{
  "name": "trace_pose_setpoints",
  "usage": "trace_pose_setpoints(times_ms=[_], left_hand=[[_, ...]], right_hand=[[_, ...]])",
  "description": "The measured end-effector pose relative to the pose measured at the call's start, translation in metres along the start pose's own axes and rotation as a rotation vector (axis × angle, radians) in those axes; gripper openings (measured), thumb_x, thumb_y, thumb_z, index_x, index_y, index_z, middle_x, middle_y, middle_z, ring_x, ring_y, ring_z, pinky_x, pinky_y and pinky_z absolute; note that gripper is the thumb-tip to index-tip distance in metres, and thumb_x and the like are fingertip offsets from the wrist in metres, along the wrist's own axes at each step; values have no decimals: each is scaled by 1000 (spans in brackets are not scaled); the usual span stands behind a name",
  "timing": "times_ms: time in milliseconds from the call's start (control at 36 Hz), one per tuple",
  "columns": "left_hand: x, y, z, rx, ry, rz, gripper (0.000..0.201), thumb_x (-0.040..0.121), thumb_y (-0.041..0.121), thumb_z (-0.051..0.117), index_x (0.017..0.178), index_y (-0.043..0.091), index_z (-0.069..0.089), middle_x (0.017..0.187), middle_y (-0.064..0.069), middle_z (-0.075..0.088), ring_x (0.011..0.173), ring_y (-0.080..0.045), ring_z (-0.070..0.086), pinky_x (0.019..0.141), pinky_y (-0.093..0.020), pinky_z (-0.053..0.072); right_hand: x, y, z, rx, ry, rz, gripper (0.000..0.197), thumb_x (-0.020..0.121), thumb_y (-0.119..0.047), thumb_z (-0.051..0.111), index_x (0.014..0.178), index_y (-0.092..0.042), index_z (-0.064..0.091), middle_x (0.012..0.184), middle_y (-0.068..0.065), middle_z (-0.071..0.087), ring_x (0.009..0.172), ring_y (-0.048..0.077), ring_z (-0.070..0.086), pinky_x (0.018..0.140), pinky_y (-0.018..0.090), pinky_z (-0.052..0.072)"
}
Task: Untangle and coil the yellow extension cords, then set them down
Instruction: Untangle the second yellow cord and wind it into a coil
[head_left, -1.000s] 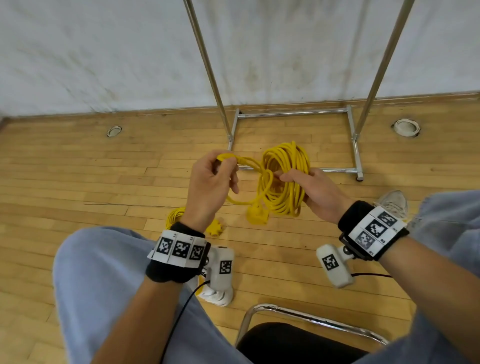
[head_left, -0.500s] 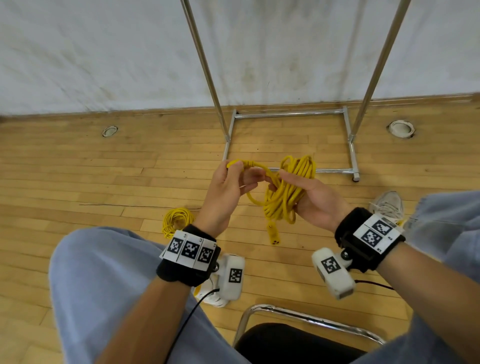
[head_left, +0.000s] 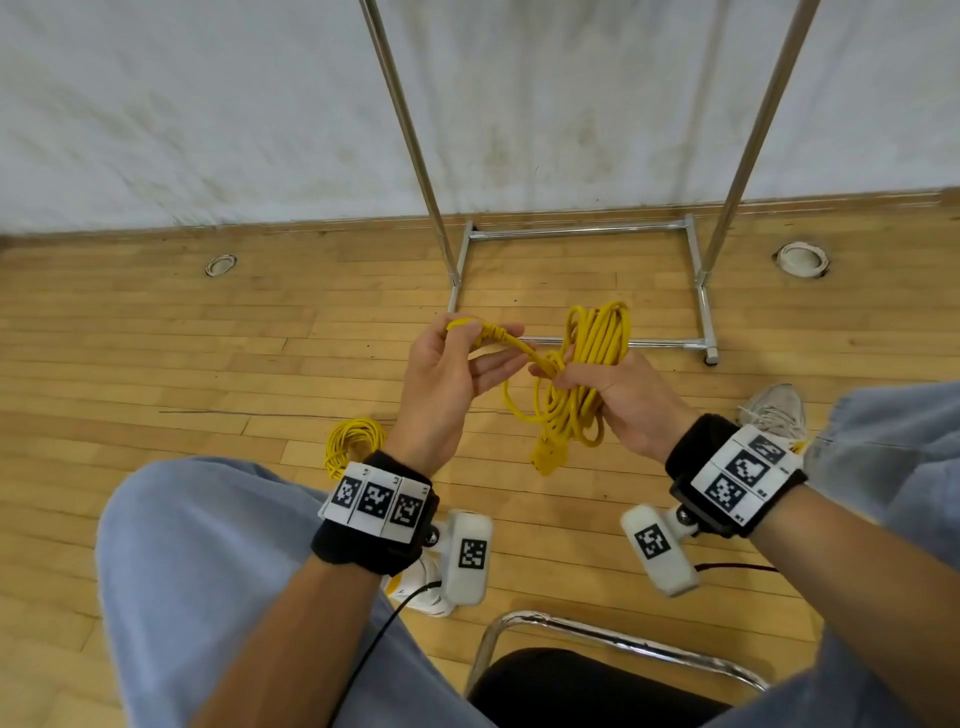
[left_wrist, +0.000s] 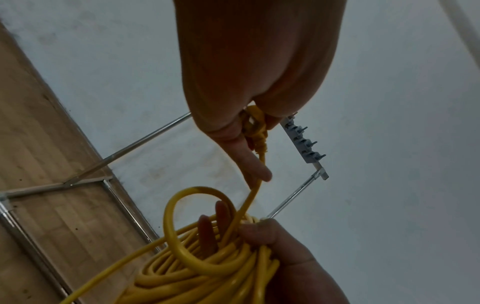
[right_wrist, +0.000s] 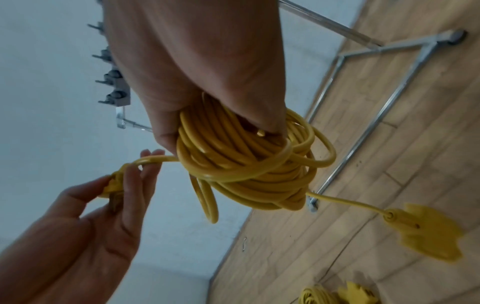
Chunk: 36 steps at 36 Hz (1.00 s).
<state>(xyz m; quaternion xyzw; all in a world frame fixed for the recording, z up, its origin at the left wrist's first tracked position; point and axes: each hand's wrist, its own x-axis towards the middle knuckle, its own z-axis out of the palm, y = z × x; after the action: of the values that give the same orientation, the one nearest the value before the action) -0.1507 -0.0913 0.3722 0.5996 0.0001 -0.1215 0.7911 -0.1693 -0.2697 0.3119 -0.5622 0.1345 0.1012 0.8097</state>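
Centre of the head view, both hands are up in front of the knees. The right hand (head_left: 626, 402) has its fingers curled tight round the bundle of the yellow extension cord (head_left: 587, 374), loops sticking up above the fist toward the upper middle of the frame and more loops hanging below it. In the right wrist view the coil (right_wrist: 249, 156) fills the middle of the picture, clamped under the palm, with one turn crossing over the bundle.

The left hand (head_left: 447, 374), just left of the coil, pinches the plug end (head_left: 475, 332) between thumb and forefinger, the other fingers stretched out loose toward the right hand. The short run of cord from that plug goes straight across into the bundle. In the left wrist view the plug (left_wrist: 255, 127) sits pinched at the fingertips in the upper middle, and a single loop curls round below it, lower centre, against the right hand's thumb.

Below the right fist, the socket end (head_left: 545, 460) dangles free over the wooden floor (head_left: 156, 364), lower middle of the head view; it shows large and blurred at lower right in the right wrist view.

Down on the floor, left of centre and partly hidden behind the left wrist, lies a second yellow coil (head_left: 353, 441). Beyond the hands stands a metal rack (head_left: 576, 231) against the white wall (head_left: 208, 104). A chair frame (head_left: 597, 631) shows at bottom centre.
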Motion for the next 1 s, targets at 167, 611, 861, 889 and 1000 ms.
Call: trace_pose_setpoints(times_ms=[167,611,861,889,1000], left_hand=[[3,1,2,-58,61,88,14,109,10,38,112,3,50,112,-23,73,102,-42,72,85,-37,61],[14,12,-8,-244,183,147,14,108,7,37,113,1,48,101,-17,71,104,-45,71,86,-35,61],[-13,-10,7,25,-285,-113,6,102,1,50,100,1,55,116,-30,70,117,-39,67,94,-35,58],[-16,-15,7,99,-338,-116,3,100,1,55,99,0,57,118,-26,71,119,-36,66,97,-36,57],[-21,-33,10,442,-536,-151,18,98,6,65,112,-5,66,127,-8,71,122,-18,65,102,-34,53]], right_hand=[[12,5,-10,-79,230,4,20,66,-5,81,77,-12,66,89,16,66,106,42,70,82,47,53],[12,-4,-15,-266,324,-87,12,80,-5,80,82,-15,73,81,3,74,73,16,67,64,29,52],[22,-7,-42,-171,436,-30,16,77,-3,79,71,-16,69,77,5,70,79,24,65,79,42,51],[21,-8,-45,-166,427,-20,16,75,-5,78,68,-16,69,77,7,69,79,26,65,81,44,52],[19,-17,-48,-100,397,-3,12,80,-6,76,70,-11,71,92,22,74,82,33,70,81,50,56]])
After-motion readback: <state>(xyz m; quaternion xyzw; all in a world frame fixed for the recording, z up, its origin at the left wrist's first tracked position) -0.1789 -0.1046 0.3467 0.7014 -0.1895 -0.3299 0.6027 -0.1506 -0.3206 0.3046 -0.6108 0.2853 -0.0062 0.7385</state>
